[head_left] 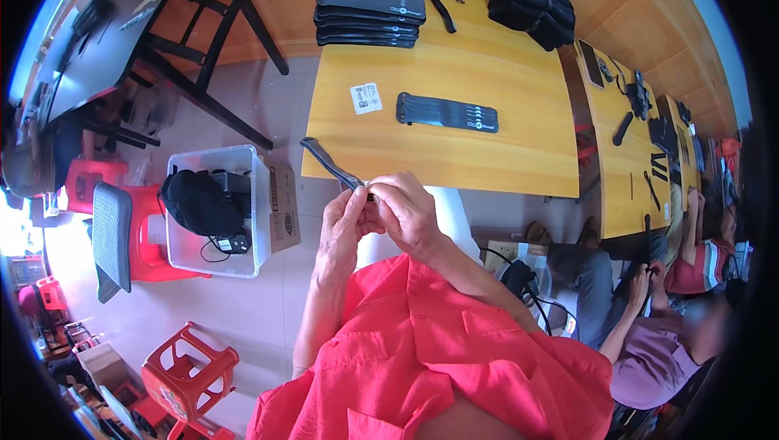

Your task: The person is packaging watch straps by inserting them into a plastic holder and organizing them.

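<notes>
Just off the table's front edge, my left hand [344, 225] and my right hand [406, 211] meet with their fingertips together. A narrow black strap [329, 162] is pinched between them, its free end reaching up and left over the table corner. Both hands are closed on its near end, and my fingers hide what is there. Beyond them a small stack of flat black strips [446, 112] with white print lies on the table. A white printed label [366, 98] lies to the left of it.
The yellow table [519, 166] bears a taller pile of black flat packs [369, 14], loose black straps [438, 2] and a black bag [531, 3]. A clear plastic bin [256, 221] and red stools [191, 367] stand left. At right, other people sit along more tables [625, 188].
</notes>
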The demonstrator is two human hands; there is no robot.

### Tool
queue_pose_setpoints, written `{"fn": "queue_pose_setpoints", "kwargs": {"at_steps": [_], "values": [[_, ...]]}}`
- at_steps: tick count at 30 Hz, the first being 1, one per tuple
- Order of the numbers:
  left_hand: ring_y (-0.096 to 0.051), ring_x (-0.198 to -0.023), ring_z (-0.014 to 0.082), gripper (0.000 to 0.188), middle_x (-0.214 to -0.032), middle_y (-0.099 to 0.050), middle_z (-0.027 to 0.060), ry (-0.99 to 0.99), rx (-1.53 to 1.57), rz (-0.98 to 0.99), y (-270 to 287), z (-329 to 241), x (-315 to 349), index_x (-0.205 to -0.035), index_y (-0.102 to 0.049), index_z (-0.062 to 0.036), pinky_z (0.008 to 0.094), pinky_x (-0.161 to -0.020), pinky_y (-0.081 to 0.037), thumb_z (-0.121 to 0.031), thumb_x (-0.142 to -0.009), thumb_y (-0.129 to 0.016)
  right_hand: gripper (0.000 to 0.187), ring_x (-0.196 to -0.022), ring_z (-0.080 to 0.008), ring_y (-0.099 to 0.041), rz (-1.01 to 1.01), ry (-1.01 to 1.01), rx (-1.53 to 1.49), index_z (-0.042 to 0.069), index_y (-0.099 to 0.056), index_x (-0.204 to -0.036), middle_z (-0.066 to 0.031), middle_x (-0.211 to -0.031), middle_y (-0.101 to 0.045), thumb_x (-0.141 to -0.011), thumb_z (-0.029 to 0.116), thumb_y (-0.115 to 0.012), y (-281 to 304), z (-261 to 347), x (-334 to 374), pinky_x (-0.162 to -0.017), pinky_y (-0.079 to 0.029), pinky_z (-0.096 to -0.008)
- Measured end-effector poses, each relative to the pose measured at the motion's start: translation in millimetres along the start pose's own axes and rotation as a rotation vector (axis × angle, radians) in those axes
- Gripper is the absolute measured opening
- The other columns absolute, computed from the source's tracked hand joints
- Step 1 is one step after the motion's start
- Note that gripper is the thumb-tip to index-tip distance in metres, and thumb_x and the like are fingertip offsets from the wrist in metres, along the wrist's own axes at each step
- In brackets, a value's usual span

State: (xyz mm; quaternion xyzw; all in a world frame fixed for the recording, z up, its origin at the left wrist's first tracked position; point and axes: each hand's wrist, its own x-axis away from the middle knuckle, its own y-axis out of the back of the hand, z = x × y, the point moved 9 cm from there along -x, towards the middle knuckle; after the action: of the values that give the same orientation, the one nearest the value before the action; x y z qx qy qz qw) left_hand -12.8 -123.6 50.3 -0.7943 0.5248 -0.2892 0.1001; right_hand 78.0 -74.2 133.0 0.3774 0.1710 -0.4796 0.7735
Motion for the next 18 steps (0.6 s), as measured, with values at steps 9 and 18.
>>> {"fn": "queue_pose_setpoints", "kwargs": {"at_steps": [9, 18], "values": [[-0.057, -0.067, 0.0112, 0.031, -0.076, -0.058, 0.0051, 0.044, -0.074, 0.046, -9.5, 7.6, 4.0, -0.098, -0.051, -0.0001, 0.0250, -0.063, -0.049, -0.029, -0.096, -0.040, 0.012, -0.071, -0.0274, -0.057, 0.098, -0.092, -0.049, -0.002, -0.057, -0.086, -0.0129, -0.081, -0.057, -0.075, -0.007, -0.055, 1.1, -3.9, -0.3, -0.059, -0.046, -0.0342], [-0.055, -0.052, 0.0113, 0.034, -0.057, -0.054, 0.0052, -0.088, -0.561, -0.021, -8.0, -6.7, -2.0, -0.079, -0.054, 0.0046, 0.0245, -0.050, -0.048, -0.027, -0.092, -0.051, 0.013, -0.071, -0.0253, -0.058, 0.015, -0.183, -0.106, -0.002, -0.057, -0.087, -0.0118, -0.080, -0.058, -0.075, -0.007, -0.055, 5.6, -11.7, 9.0, -0.062, -0.047, -0.0323]]}}
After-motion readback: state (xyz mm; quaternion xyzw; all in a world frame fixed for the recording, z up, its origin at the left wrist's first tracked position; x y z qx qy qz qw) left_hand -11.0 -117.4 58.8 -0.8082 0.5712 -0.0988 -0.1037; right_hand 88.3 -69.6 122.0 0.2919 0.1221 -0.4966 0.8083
